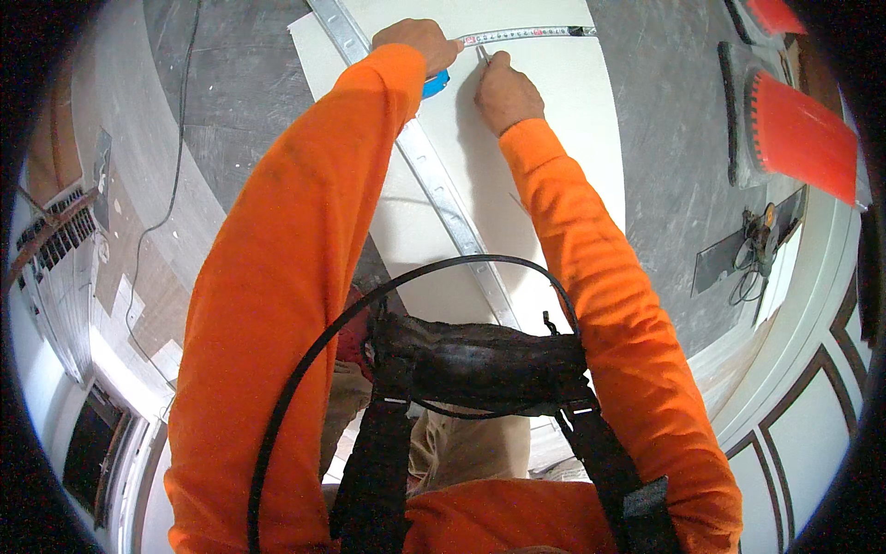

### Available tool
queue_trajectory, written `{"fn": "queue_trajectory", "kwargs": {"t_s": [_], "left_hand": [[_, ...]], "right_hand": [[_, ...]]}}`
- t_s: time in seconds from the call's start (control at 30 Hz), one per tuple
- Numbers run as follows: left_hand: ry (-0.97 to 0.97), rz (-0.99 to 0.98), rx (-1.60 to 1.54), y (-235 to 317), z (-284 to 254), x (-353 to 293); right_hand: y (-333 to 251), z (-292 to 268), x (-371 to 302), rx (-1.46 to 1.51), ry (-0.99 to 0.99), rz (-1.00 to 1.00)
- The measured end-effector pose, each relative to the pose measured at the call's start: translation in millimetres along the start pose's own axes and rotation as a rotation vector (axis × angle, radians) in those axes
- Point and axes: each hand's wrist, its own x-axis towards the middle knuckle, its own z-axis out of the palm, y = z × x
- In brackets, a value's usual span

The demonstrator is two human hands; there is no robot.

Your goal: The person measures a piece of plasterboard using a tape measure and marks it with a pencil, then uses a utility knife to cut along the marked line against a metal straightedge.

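Note:
A white board [554, 102] lies on the dark grey floor in front of me. My left hand [413, 39] is closed around a tape measure; part of its blue case [436, 84] shows beneath the wrist. The tape's blade [517, 35] stretches rightward over the board, its end at the board's right edge. Just below the blade, my right hand [510, 94] pinches a thin, pencil-like marker [484, 55], its tip close to the tape. A slotted metal strip [434, 175] crosses the board diagonally, passing under my left arm.
Red, tooth-edged plastic things [803, 134] stand at the right. Below them, a tangle of dark cable [759, 249] lies by a grey plate. A black cord [175, 185] runs along the left floor. A black strap harness and hose [369, 295] cross my front.

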Motion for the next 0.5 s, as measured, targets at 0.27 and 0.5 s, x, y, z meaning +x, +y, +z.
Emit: {"fn": "queue_trajectory", "kwargs": {"t_s": [0.27, 0.5], "left_hand": [[0.018, -0.037, 0.047, 6.7, -4.1, -5.9], [0.014, -0.021, 0.026, 1.2, -0.9, -3.6]], "right_hand": [[0.9, 0.8, 1.4, -0.037, 0.007, -0.012], [-1.8, -0.6, -0.2, -0.032, -0.002, -0.049]]}}
